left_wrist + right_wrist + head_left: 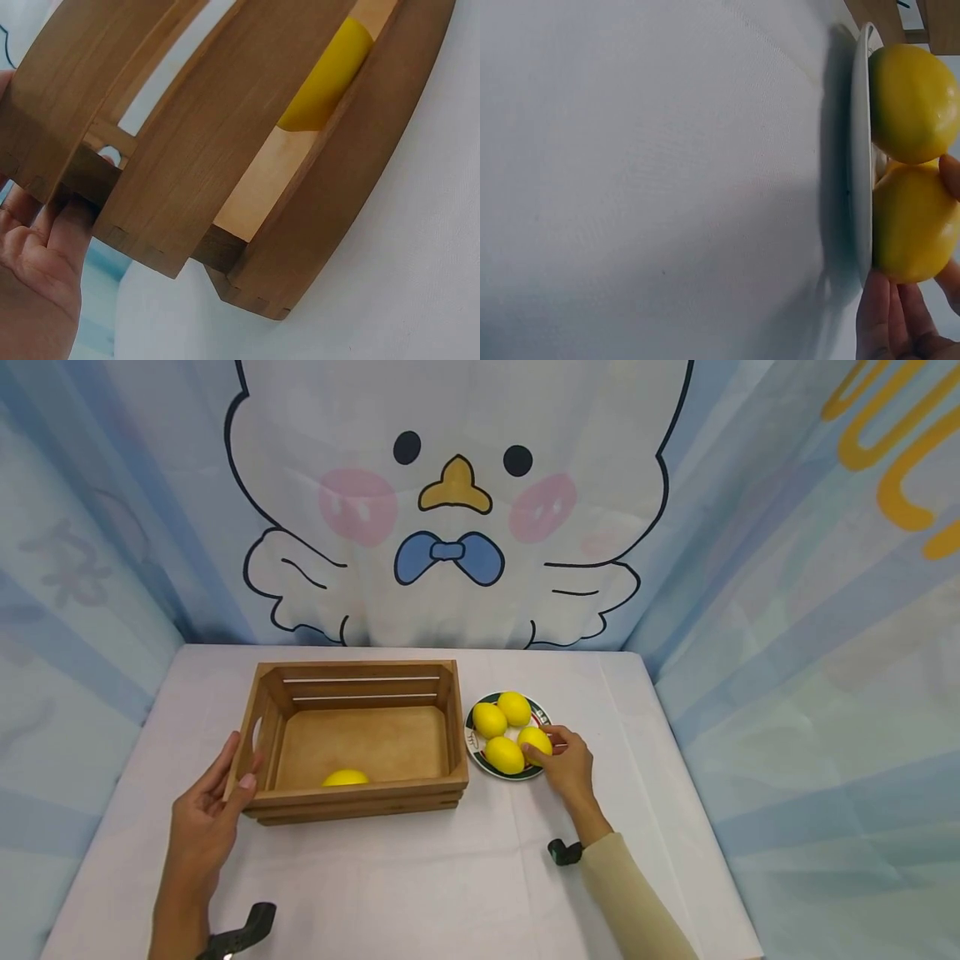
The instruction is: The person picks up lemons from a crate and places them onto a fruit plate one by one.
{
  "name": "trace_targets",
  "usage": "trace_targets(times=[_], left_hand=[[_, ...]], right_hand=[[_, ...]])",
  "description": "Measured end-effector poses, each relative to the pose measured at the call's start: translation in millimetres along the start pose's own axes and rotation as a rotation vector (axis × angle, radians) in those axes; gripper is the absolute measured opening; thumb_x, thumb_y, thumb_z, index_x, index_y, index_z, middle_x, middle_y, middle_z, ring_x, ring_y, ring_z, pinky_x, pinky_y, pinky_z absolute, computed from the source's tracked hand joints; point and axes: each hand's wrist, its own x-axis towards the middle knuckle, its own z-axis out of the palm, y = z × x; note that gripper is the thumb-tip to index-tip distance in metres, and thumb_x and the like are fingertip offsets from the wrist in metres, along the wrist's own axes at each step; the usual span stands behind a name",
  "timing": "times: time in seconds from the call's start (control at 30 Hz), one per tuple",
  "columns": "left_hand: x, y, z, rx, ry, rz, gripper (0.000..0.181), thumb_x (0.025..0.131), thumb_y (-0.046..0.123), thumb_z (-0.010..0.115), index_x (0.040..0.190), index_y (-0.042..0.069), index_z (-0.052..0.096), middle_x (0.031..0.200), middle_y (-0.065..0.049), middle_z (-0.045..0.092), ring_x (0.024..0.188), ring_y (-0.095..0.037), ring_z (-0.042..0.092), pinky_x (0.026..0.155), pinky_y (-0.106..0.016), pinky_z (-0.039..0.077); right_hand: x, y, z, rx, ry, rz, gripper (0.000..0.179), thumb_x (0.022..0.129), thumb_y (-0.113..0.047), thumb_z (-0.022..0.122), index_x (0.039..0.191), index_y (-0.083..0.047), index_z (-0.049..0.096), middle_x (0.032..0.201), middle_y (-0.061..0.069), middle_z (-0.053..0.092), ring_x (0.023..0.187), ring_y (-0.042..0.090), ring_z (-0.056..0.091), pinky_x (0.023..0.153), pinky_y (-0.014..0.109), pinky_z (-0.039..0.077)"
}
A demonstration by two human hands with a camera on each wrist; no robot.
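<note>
My left hand (201,818) grips the left end of a slatted wooden crate (360,803), its thumb at the front corner. Inside the crate, one yellow lemon (346,777) lies near the front wall; through the slats in the left wrist view the lemon (330,82) shows partly. To the crate's right stands a patterned plate (472,745) bearing several lemons. My right hand (572,767) holds the nearest-right lemon (536,742) between thumb and fingers. In the right wrist view this lemon (915,225) is low over the plate's rim (861,165), beside another lemon (913,101).
A white cloth (420,877) covers the table. Behind it hangs a curtain (450,610) with a cartoon bird, and blue-striped curtains (810,718) close in both sides. Dark wrist mounts (243,931) are strapped at both wrists.
</note>
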Motion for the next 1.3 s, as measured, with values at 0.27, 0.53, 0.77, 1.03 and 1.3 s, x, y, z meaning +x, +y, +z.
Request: trace_targets(times=[0.27,0.53,0.77,1.03,1.3], left_hand=[[0.8,-2.2,-0.1,-0.046,-0.006,0.028,0.067,0.108,0.017,0.064,0.166,0.033,0.034,0.177,0.002,0.024,0.135,0.011,0.056,0.099,0.000,0.044],[-0.2,-0.4,-0.9,-0.078,-0.002,0.037,0.067,0.107,0.015,0.064,0.165,0.032,0.035,0.177,0.002,0.025,0.132,0.013,0.057,0.096,0.001,0.045],[0.5,-0.7,-0.1,-0.064,0.001,0.019,0.067,0.108,0.017,0.064,0.165,0.034,0.035,0.177,0.003,0.024,0.132,0.013,0.057,0.097,0.000,0.045],[0.2,-0.7,0.2,-0.082,0.000,0.016,0.067,0.107,0.016,0.065,0.165,0.033,0.035,0.177,0.004,0.024,0.131,0.014,0.057,0.097,0.001,0.044],[-0.7,0.2,0.8,-0.073,0.005,0.020,0.067,0.107,0.017,0.065,0.165,0.033,0.035,0.176,0.003,0.025,0.130,0.015,0.058,0.097,0.001,0.044]], right_hand=[[-4.1,-1.5,-1.8,0.031,0.106,-0.032,0.047,0.094,-0.037,0.083,0.133,-0.015,0.069,0.124,0.011,0.065,0.108,0.028,0.060,0.090,0.038,0.053],[-9.9,-23.0,-7.7,0.130,0.182,-0.171,0.038,0.095,-0.035,0.082,0.126,-0.017,0.071,0.121,0.008,0.067,0.106,0.029,0.062,0.088,0.036,0.053],[-18.1,-55.8,-9.8,0.190,0.132,-0.257,0.038,0.097,-0.037,0.080,0.127,-0.015,0.071,0.123,0.006,0.067,0.110,0.034,0.064,0.090,0.028,0.053],[-30.2,-87.5,-11.9,0.229,0.086,-0.335,0.038,0.097,-0.030,0.080,0.128,-0.011,0.071,0.126,0.007,0.067,0.110,0.030,0.061,0.098,0.043,0.052],[-35.8,-105.9,-14.1,0.239,0.046,-0.407,0.037,0.096,-0.034,0.081,0.128,-0.019,0.071,0.127,0.004,0.067,0.115,0.034,0.060,0.102,0.052,0.051]])
